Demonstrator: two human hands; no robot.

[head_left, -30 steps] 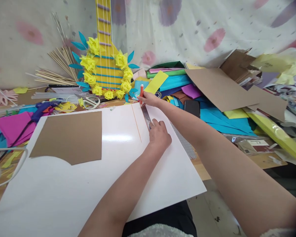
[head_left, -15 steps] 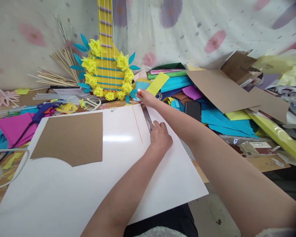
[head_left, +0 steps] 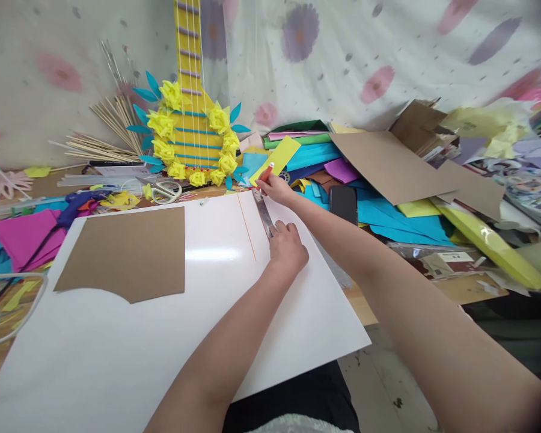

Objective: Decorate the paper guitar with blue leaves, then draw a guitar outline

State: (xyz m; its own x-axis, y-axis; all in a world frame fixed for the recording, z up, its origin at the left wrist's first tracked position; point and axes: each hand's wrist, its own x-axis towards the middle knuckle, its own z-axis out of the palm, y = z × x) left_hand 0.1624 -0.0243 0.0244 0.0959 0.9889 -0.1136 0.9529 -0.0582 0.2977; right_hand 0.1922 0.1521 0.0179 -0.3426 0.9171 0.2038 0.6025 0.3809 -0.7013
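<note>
A large glossy white sheet [head_left: 198, 343] covers the near part of the table. My left hand [head_left: 289, 248], its fingers bent, presses a metal ruler [head_left: 264, 213] down on the sheet. At the ruler's far end, my right hand [head_left: 276, 189] pinches an orange marker [head_left: 267, 173], its white end pointing up. The marker's tip is hidden by the fingers. Left of the ruler runs a straight orange line [head_left: 246, 225]. A brown cardboard piece [head_left: 126, 252] with a curved cut lies flat on the sheet's left side.
Behind the sheet stands a yellow guitar-shaped craft [head_left: 193, 135] with paper roses. Scissors [head_left: 166, 192] and wooden sticks [head_left: 101, 147] lie to its left. A phone [head_left: 343, 204], coloured paper and cardboard [head_left: 388, 168] pile up at the right. A white cable [head_left: 40, 300] curves at the left edge.
My right hand has turned, so more of the marker shows and it points up more. My left hand stays on the ruler. The view has shifted slightly to the right.
</note>
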